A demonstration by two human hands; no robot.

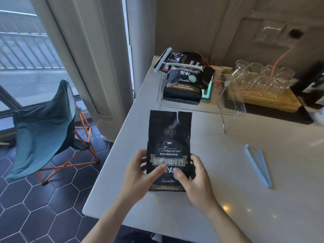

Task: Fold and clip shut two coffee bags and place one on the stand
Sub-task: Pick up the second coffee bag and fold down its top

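A black coffee bag [169, 137] stands upright on the pale table [245, 199], its top unfolded and torn open at the middle. My left hand [140, 174] grips its lower left side and my right hand [192, 179] its lower right, thumbs on the front. A second black coffee bag [182, 85] rests on a clear acrylic stand [233, 106] behind, its top folded and held by a pale blue clip [184, 66]. An open pale blue bag clip [259, 165] lies on the table to the right.
Clear glasses on a wooden tray [273, 100] stand at the back right with an orange cable over them. A teal folding chair [47, 127] stands on the dark tiled floor left of the table. The table's left edge runs close to my left hand.
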